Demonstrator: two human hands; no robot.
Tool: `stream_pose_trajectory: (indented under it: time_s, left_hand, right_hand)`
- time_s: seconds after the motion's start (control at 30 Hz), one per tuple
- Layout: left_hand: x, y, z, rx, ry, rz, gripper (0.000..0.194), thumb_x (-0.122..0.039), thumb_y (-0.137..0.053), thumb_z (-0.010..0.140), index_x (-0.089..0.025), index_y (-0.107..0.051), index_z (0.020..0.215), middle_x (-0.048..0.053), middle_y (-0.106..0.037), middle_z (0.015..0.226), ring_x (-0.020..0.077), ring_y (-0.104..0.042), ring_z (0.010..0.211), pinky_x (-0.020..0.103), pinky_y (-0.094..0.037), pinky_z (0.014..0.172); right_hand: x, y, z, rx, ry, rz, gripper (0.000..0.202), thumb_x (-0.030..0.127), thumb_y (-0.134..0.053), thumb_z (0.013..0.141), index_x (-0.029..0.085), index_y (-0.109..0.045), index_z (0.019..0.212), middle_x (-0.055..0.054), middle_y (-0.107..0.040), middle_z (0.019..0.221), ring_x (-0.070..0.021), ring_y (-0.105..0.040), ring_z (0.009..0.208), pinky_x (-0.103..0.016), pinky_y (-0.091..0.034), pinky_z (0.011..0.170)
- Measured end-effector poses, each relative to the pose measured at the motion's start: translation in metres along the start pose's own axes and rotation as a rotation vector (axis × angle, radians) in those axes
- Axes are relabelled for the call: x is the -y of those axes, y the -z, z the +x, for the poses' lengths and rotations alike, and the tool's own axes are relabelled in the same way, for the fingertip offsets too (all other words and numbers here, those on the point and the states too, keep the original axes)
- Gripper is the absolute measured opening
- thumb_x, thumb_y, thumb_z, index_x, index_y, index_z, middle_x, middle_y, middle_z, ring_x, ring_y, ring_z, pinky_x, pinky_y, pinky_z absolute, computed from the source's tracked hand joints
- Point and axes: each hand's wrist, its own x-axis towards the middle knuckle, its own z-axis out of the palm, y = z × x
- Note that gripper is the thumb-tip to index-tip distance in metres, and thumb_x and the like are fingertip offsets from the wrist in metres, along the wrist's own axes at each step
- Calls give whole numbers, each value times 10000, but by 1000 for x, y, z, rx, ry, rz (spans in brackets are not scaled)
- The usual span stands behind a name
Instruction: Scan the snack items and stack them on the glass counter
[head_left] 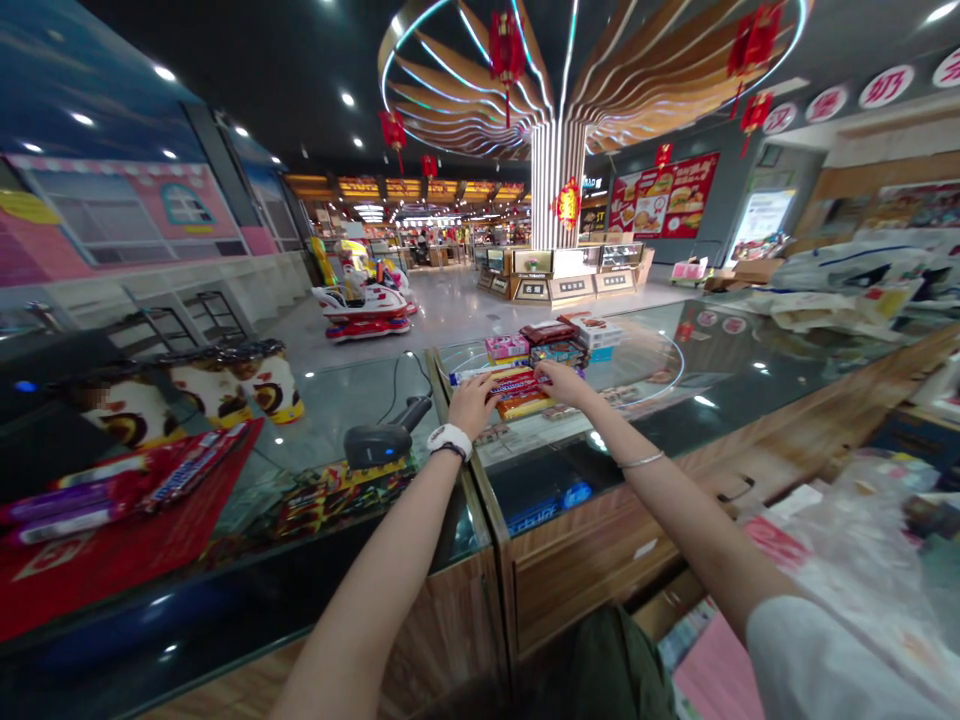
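Observation:
A red-and-blue wrapped snack packet point(517, 384) lies between my hands on the glass counter point(502, 455). My left hand point(472, 402) has its fingers curled on the packet's left end. At the right end, my right hand point(562, 384) is closed on it, with some fingertips hidden. Under and in front of the packet shows a yellow-and-orange packet point(525, 408). Right behind my hands are a pink box point(507, 347), stacked brown snack packs point(551, 333) and a white-and-blue box point(600, 338).
A black barcode scanner point(386, 440) with a cord sits left of my left forearm. Farther left are several patterned cups point(270, 385) and a red bag point(187, 510) with snack packets on it. White plastic bags point(832, 275) lie at the right; a drawer handle point(736, 490) juts out below.

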Motion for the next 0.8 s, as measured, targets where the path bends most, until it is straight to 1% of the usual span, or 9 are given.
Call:
stream_pose_trajectory:
  time_s: [0.07,0.17,0.3,0.53,0.63,0.7,0.8]
  left_hand:
    - [1,-1,0,-1,-2,5,253,-226,-536,950,-218,-713,1131,59,-596,1428,256,-567,1256,447,-423,1124]
    - [-1,-1,-1,-10,5,20,290,-198,-519,942,-221,-704,1164,57,-593,1431,258,-560,1268,451,-411,1132]
    - [-3,0,-2,-25,-7,16,373,-184,-559,916,-205,-622,1283,74,-591,1420,257,-552,1277,440,-408,1131]
    - [-2,-2,-3,-30,-10,20,369,-227,-586,917,-176,-613,1282,83,-587,1422,264,-540,1292,420,-397,1137]
    - [-2,-2,-3,-26,-11,24,383,-264,-588,924,-176,-611,1296,83,-589,1422,265,-539,1293,414,-391,1142]
    - [-3,-2,-4,-25,-13,23,388,-272,-587,924,-184,-611,1301,83,-588,1424,259,-537,1297,409,-386,1147]
    - [-3,-2,-4,-25,-10,16,388,-304,-569,935,-198,-614,1305,83,-583,1434,251,-528,1313,409,-378,1153]
  right_hand:
    - [1,1,-1,-4,-14,-14,190,124,-616,843,187,-658,1018,-102,-683,1163,-239,-651,1087,-360,-487,978]
    - [2,2,-1,4,-35,-30,195,136,-617,847,179,-656,1033,-108,-680,1166,-243,-648,1094,-354,-480,979]
    - [4,3,-2,14,-56,-25,290,135,-618,833,159,-640,1121,-132,-658,1232,-250,-649,1102,-358,-481,981]
    - [2,-1,1,-22,-22,53,401,129,-671,780,166,-621,1176,-121,-655,1258,-255,-638,1147,-376,-474,1013]
    - [-1,-2,2,-19,1,98,415,160,-705,782,166,-632,1190,-127,-662,1258,-263,-640,1150,-400,-477,1020]
    - [-3,-1,2,1,15,118,453,196,-721,795,148,-624,1235,-145,-651,1281,-274,-632,1173,-416,-472,1036]
    - [-10,-2,0,48,37,157,606,305,-776,785,161,-582,1340,-161,-583,1396,-297,-558,1299,-454,-416,1113]
